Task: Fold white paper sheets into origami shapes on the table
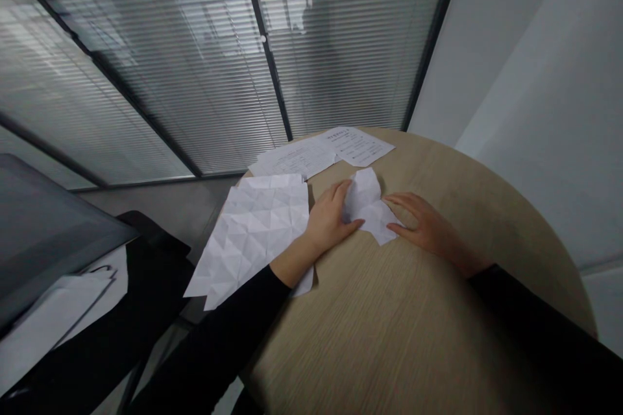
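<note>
A small white sheet of folded, creased paper (368, 202) lies on the round wooden table between my two hands, its flaps partly raised. My left hand (331, 217) holds it along its left side, fingers curled at the upper edge and thumb at the lower. At the right side, my right hand (421, 222) grips the paper's edge with its fingertips and thumb; the part under the fingertips is hidden. Left of my left wrist rest larger white sheets with a triangular crease pattern (257, 224), reaching past the table's edge.
Printed sheets (357, 144) lie at the far side of the wooden table (389, 324). A black chair (146, 272) stands at the left with papers (73, 298) and a grey object (48, 227) on it. Behind are glass panels with blinds (350, 45) and a white wall (545, 78).
</note>
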`<state>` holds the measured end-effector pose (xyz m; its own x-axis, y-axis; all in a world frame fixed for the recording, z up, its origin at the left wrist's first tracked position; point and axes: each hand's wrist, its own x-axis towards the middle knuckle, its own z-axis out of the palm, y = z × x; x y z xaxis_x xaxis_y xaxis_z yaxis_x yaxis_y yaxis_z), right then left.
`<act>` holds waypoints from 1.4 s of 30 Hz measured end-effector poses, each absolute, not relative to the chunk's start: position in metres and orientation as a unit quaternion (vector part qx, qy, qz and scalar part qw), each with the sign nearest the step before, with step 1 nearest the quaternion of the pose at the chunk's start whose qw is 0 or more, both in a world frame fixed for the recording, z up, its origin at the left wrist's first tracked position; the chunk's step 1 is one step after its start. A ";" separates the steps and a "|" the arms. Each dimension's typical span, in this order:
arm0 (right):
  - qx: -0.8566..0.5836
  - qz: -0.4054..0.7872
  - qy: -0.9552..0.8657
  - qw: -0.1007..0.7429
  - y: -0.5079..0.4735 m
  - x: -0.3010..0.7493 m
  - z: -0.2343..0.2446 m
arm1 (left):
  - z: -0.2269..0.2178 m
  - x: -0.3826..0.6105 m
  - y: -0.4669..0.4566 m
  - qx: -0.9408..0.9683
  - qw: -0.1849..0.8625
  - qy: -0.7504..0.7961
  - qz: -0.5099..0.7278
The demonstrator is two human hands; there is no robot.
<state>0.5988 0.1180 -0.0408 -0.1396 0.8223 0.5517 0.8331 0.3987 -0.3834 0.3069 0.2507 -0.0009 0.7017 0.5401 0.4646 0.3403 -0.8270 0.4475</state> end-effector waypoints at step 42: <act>-0.556 -0.035 -0.774 0.300 0.111 0.604 -0.036 | 0.004 0.294 0.276 0.955 0.223 0.083 0.176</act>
